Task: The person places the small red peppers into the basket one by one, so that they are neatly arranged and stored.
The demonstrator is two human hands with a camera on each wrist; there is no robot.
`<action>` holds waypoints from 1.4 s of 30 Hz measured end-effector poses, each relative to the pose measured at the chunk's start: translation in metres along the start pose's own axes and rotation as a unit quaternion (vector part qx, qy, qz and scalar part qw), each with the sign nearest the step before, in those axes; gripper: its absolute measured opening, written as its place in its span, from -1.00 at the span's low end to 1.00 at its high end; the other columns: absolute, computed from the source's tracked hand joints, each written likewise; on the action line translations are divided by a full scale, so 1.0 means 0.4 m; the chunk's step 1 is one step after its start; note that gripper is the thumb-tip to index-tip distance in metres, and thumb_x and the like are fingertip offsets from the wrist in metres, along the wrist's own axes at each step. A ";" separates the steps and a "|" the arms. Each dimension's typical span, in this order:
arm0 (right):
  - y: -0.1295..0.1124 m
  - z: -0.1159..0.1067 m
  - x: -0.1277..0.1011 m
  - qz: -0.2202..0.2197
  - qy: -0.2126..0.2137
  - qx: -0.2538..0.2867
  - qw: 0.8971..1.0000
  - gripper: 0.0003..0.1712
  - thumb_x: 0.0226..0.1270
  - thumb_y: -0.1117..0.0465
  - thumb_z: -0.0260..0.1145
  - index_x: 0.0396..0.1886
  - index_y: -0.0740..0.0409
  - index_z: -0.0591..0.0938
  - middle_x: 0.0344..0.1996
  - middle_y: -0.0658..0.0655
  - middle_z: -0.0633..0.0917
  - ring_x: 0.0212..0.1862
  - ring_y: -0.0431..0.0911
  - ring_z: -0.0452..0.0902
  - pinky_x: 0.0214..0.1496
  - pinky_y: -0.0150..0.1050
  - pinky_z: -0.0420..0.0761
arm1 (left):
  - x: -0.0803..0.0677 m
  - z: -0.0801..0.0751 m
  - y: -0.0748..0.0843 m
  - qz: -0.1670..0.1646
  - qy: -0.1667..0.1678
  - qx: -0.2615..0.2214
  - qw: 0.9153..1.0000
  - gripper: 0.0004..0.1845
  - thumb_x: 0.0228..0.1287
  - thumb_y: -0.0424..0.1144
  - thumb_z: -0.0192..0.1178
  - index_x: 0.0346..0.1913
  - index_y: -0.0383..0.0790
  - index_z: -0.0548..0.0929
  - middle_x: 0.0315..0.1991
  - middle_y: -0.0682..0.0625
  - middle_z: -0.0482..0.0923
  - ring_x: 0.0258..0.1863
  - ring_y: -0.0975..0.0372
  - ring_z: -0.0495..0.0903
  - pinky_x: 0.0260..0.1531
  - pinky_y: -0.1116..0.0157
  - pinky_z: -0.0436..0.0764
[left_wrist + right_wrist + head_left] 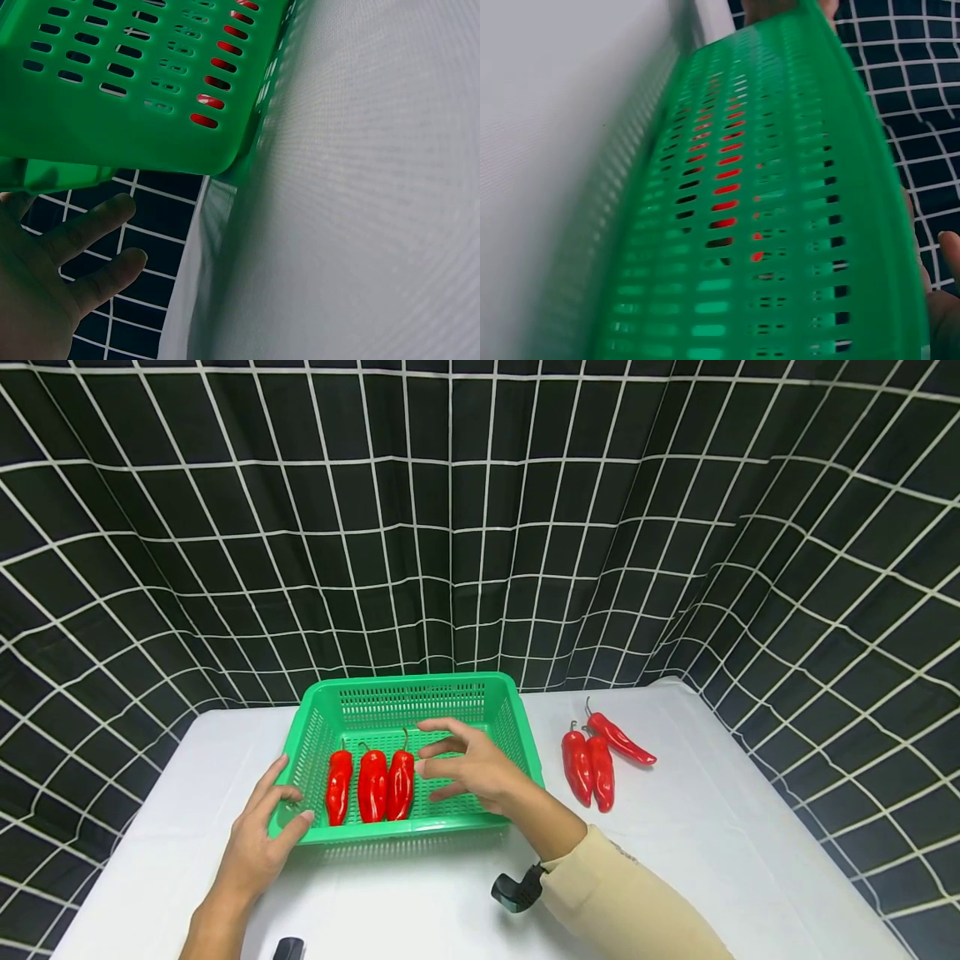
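Two hands at a green basket of red peppers

In the head view, the left hand (258, 839) grips the near left corner of the green basket (420, 687), thumb on the rim. The right hand (468, 766) hovers over the basket with fingers spread, holding nothing. Three red peppers in the basket (370, 784) lie side by side between the two hands. Three more peppers (596, 756) lie on the white table (735, 827), to the right of the right hand.

In the left wrist view, the basket wall (135, 90) is above the fingers (86, 225).

In the right wrist view, the basket rim (862, 172) fills the frame; the hand is only at the edge
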State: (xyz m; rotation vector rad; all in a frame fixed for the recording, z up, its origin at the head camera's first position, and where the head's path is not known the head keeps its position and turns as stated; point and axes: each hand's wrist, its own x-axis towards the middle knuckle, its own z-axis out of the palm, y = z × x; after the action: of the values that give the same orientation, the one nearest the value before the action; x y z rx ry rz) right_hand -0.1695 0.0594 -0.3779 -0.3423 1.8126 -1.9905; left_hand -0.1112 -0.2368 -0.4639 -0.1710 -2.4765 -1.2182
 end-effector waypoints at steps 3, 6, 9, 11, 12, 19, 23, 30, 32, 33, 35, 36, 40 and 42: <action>-0.012 -0.005 -0.013 -0.008 -0.011 0.008 1.000 -0.35 0.14 0.35 0.42 0.26 0.05 0.46 0.06 0.39 0.50 -0.08 0.17 0.60 -0.27 0.12 0.65 | 0.000 0.001 -0.002 -0.001 0.000 0.000 1.000 -0.85 0.16 -0.25 0.26 -0.24 -0.17 0.53 0.45 0.08 0.14 0.37 -0.13 0.16 0.12 -0.32 0.22; -0.024 -0.010 -0.026 -0.016 -0.022 0.010 1.000 -0.35 0.16 0.34 0.42 0.26 0.04 0.46 0.05 0.34 0.52 0.00 0.18 0.56 -0.24 0.14 0.64 | 0.000 0.001 -0.003 0.000 0.001 -0.001 1.000 -0.85 0.16 -0.25 0.26 -0.24 -0.17 0.53 0.45 0.08 0.14 0.37 -0.13 0.16 0.12 -0.32 0.22; -0.037 -0.016 -0.038 -0.025 -0.030 0.010 0.999 -0.36 0.18 0.34 0.41 0.27 0.04 0.45 0.06 0.33 0.52 0.07 0.22 0.50 -0.21 0.16 0.63 | 0.000 0.000 -0.004 0.000 0.003 -0.001 1.000 -0.85 0.16 -0.26 0.26 -0.24 -0.17 0.53 0.45 0.08 0.14 0.37 -0.13 0.16 0.12 -0.31 0.23; -0.044 -0.022 -0.045 -0.029 -0.032 0.006 0.999 -0.36 0.18 0.34 0.40 0.27 0.04 0.45 0.07 0.33 0.51 0.09 0.24 0.49 -0.20 0.15 0.63 | 0.000 0.000 -0.004 0.001 0.003 -0.002 1.000 -0.85 0.16 -0.26 0.26 -0.24 -0.17 0.53 0.45 0.08 0.14 0.37 -0.13 0.17 0.12 -0.31 0.23; -0.048 -0.025 -0.048 -0.030 -0.033 0.003 0.999 -0.37 0.19 0.34 0.40 0.27 0.04 0.45 0.08 0.33 0.51 0.09 0.24 0.49 -0.20 0.15 0.63 | 0.000 0.000 -0.004 0.002 0.002 -0.002 1.000 -0.85 0.17 -0.25 0.26 -0.24 -0.17 0.53 0.45 0.07 0.15 0.37 -0.13 0.17 0.12 -0.32 0.23; -0.072 -0.050 -0.075 -0.033 -0.034 -0.014 0.999 -0.36 0.20 0.35 0.38 0.29 0.03 0.43 0.09 0.32 0.50 0.08 0.19 0.50 -0.18 0.13 0.63 | 0.000 -0.001 -0.005 0.002 0.001 -0.001 1.000 -0.85 0.17 -0.23 0.26 -0.24 -0.16 0.53 0.45 0.08 0.14 0.36 -0.14 0.17 0.10 -0.34 0.23; -0.085 -0.064 -0.088 -0.040 -0.042 -0.023 0.998 -0.35 0.20 0.33 0.38 0.30 0.04 0.42 0.11 0.31 0.50 0.11 0.19 0.47 -0.17 0.13 0.63 | 0.000 0.000 -0.004 -0.003 0.000 0.001 1.000 -0.85 0.17 -0.23 0.26 -0.24 -0.16 0.53 0.45 0.10 0.14 0.37 -0.14 0.16 0.10 -0.34 0.22; -0.105 -0.096 -0.112 -0.054 -0.045 -0.028 0.997 -0.33 0.21 0.32 0.38 0.32 0.05 0.39 0.12 0.32 0.49 0.12 0.20 0.47 -0.17 0.15 0.62 | -0.001 0.002 -0.003 -0.003 -0.001 0.002 1.000 -0.85 0.17 -0.24 0.25 -0.24 -0.17 0.53 0.45 0.08 0.14 0.36 -0.13 0.17 0.10 -0.33 0.23; -0.111 -0.104 -0.119 -0.053 -0.040 -0.023 0.998 -0.32 0.20 0.32 0.39 0.32 0.05 0.40 0.12 0.32 0.49 0.11 0.21 0.48 -0.16 0.16 0.61 | -0.001 0.002 -0.003 -0.001 0.000 0.002 1.000 -0.85 0.17 -0.24 0.25 -0.24 -0.17 0.53 0.45 0.08 0.15 0.36 -0.13 0.18 0.10 -0.33 0.24; -0.113 -0.108 -0.122 -0.052 -0.038 -0.021 0.998 -0.32 0.19 0.32 0.40 0.31 0.05 0.40 0.13 0.33 0.49 0.11 0.22 0.48 -0.16 0.17 0.61 | -0.001 0.001 -0.003 0.000 0.000 0.002 1.000 -0.85 0.17 -0.24 0.25 -0.24 -0.17 0.53 0.45 0.08 0.15 0.36 -0.14 0.18 0.09 -0.33 0.24; -0.116 -0.117 -0.130 -0.051 -0.033 -0.018 0.998 -0.31 0.19 0.33 0.40 0.32 0.06 0.39 0.14 0.34 0.47 0.11 0.24 0.47 -0.15 0.17 0.61 | -0.001 0.001 -0.004 0.002 0.000 0.003 1.000 -0.85 0.17 -0.24 0.25 -0.24 -0.17 0.53 0.45 0.08 0.14 0.36 -0.14 0.18 0.10 -0.33 0.24; -0.118 -0.122 -0.133 -0.051 -0.029 -0.017 0.998 -0.30 0.19 0.33 0.40 0.32 0.05 0.39 0.15 0.35 0.47 0.12 0.25 0.47 -0.15 0.17 0.61 | -0.001 0.001 -0.004 0.002 0.000 0.003 1.000 -0.85 0.17 -0.24 0.26 -0.24 -0.17 0.53 0.45 0.08 0.14 0.36 -0.15 0.17 0.10 -0.34 0.23; -0.126 -0.145 -0.145 -0.063 -0.017 -0.026 0.998 -0.30 0.20 0.33 0.39 0.33 0.04 0.38 0.16 0.36 0.45 0.13 0.25 0.46 -0.18 0.18 0.61 | 0.000 0.001 -0.004 0.003 -0.002 0.002 1.000 -0.85 0.17 -0.25 0.26 -0.24 -0.17 0.53 0.46 0.08 0.13 0.36 -0.15 0.17 0.10 -0.34 0.23; -0.130 -0.157 -0.151 -0.069 -0.012 -0.030 0.997 -0.32 0.22 0.34 0.38 0.33 0.03 0.38 0.16 0.35 0.46 0.12 0.26 0.47 -0.18 0.19 0.61 | 0.001 0.002 -0.003 0.001 -0.002 0.001 1.000 -0.85 0.17 -0.25 0.26 -0.24 -0.17 0.52 0.46 0.08 0.13 0.37 -0.15 0.16 0.11 -0.34 0.22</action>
State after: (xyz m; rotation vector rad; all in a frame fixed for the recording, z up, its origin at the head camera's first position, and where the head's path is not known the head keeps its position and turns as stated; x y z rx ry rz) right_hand -0.1522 0.1462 -0.3276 -0.5209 1.8824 -2.0175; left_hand -0.1120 -0.2370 -0.4653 -0.1767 -2.4811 -1.2145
